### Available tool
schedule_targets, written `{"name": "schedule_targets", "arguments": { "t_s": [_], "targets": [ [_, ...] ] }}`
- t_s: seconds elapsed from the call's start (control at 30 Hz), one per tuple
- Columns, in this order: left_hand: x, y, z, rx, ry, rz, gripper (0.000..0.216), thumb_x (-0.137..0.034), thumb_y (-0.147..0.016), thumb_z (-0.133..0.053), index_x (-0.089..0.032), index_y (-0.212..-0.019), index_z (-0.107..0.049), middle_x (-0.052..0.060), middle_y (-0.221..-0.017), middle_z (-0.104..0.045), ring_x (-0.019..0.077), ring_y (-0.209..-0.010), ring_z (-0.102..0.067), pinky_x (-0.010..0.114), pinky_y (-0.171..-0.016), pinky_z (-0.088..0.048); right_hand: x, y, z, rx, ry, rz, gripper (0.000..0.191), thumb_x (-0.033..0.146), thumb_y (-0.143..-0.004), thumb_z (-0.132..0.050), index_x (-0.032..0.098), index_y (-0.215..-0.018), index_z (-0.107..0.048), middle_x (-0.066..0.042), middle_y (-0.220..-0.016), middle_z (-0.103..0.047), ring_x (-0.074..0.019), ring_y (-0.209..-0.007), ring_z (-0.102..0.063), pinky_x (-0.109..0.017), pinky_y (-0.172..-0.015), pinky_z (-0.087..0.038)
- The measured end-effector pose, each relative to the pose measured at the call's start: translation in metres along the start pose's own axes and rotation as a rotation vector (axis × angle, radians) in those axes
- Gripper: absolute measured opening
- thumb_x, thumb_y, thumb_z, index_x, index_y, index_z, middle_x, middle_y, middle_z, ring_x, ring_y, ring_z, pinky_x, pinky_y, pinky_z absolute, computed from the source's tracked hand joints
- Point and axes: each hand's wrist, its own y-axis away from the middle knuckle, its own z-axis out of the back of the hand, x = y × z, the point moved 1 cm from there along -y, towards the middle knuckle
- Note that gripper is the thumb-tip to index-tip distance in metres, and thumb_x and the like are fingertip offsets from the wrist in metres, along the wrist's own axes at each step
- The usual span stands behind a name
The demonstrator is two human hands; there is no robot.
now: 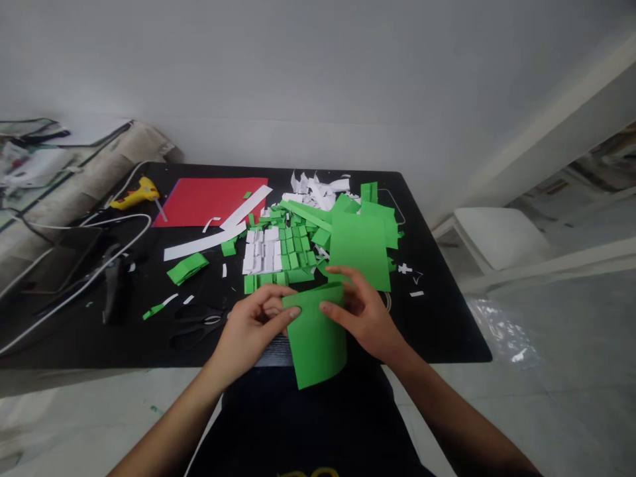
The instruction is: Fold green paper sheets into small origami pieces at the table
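Observation:
A sheet of green paper [318, 344] is bent over in a curve at the table's front edge, above my lap. My left hand [256, 324] pinches its upper left edge between thumb and fingers. On the other side, my right hand [365, 315] grips the top right, thumb on the front and fingers behind the bend. Just beyond lie folded white paper pieces [262, 250] and folded green paper pieces [297, 248] set in rows. A flat green sheet [358, 248] rests behind my right hand. Black scissors [203, 324] lie left of my left hand.
A red sheet [209, 199] lies at the back left beside a yellow glue gun [136, 194]. White strips [203, 243] and crumpled white scraps [318, 192] spread over the black table [432, 305]. A white cable [119, 255] crosses the left side. A white stool [497, 235] stands at right.

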Motion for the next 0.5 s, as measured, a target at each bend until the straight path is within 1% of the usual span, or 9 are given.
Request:
{"name": "schedule_targets", "arguments": {
  "t_s": [0.03,0.1,0.17,0.23,0.27,0.4,0.5],
  "targets": [
    [-0.004,0.0,-0.001,0.007,-0.016,-0.023,0.022,-0.033,-0.089,-0.08,-0.022,-0.107,-0.073,-0.004,-0.066,-0.064,0.0123,-0.058,-0.065,0.023,-0.059,-0.053,0.004,-0.001,-0.002,-0.027,0.049,0.064,0.046,0.035,-0.086,-0.084,0.031,-0.128,-0.065,-0.004,-0.112,-0.079,-0.0247,-0.103,-0.077,-0.042,-0.091,-0.064],
    [-0.011,-0.001,-0.002,0.001,-0.051,-0.071,0.022,-0.031,-0.089,-0.08,-0.023,-0.108,-0.073,-0.005,-0.064,-0.062,0.0119,-0.057,-0.064,0.023,-0.056,-0.051,0.012,-0.003,-0.006,-0.065,0.156,0.161,0.027,0.033,-0.087,-0.082,0.031,-0.113,-0.076,-0.003,-0.11,-0.08,-0.0242,-0.101,-0.076,-0.041,-0.089,-0.063],
    [-0.017,-0.001,-0.003,-0.028,-0.081,-0.11,0.023,-0.029,-0.087,-0.081,-0.023,-0.107,-0.073,-0.006,-0.062,-0.062,0.0118,-0.056,-0.062,0.023,-0.055,-0.05,0.018,-0.004,-0.008,-0.09,0.214,0.196,0.013,0.033,-0.087,-0.082,0.03,-0.1,-0.08,-0.002,-0.102,-0.081,-0.0235,-0.093,-0.076,-0.04,-0.083,-0.063],
    [-0.02,-0.001,-0.003,-0.063,-0.1,-0.146,0.023,-0.029,-0.085,-0.083,-0.023,-0.105,-0.073,-0.005,-0.063,-0.064,0.0118,-0.056,-0.061,0.023,-0.055,-0.051,0.019,-0.004,-0.008,-0.107,0.219,0.185,0.011,0.033,-0.086,-0.083,0.03,-0.096,-0.082,-0.001,-0.096,-0.082,-0.0227,-0.087,-0.076,-0.037,-0.076,-0.063],
    [-0.02,-0.001,-0.003,-0.083,-0.11,-0.164,0.022,-0.028,-0.085,-0.083,-0.023,-0.104,-0.074,-0.005,-0.064,-0.065,0.0118,-0.057,-0.061,0.023,-0.056,-0.052,0.019,-0.003,-0.008,-0.117,0.216,0.18,0.011,0.033,-0.086,-0.083,0.029,-0.096,-0.082,-0.002,-0.096,-0.082,-0.0225,-0.087,-0.076,-0.036,-0.075,-0.062],
    [-0.02,0.0,-0.004,-0.138,-0.161,-0.224,0.021,-0.026,-0.086,-0.083,-0.025,-0.107,-0.08,-0.003,-0.068,-0.07,0.0112,-0.057,-0.062,0.022,-0.057,-0.053,0.018,-0.002,-0.007,-0.104,0.199,0.193,0.011,0.03,-0.083,-0.086,0.027,-0.092,-0.079,-0.001,-0.092,-0.081,-0.0214,-0.089,-0.077,-0.035,-0.08,-0.064],
    [-0.02,-0.001,-0.004,-0.124,-0.186,-0.239,0.022,-0.028,-0.088,-0.083,-0.026,-0.109,-0.083,-0.001,-0.074,-0.076,0.0129,-0.061,-0.067,0.023,-0.059,-0.056,0.02,-0.001,-0.01,-0.051,0.24,0.225,0.013,0.029,-0.085,-0.085,0.027,-0.097,-0.079,-0.001,-0.093,-0.081,-0.0207,-0.088,-0.078,-0.036,-0.084,-0.065]
  ]
}}
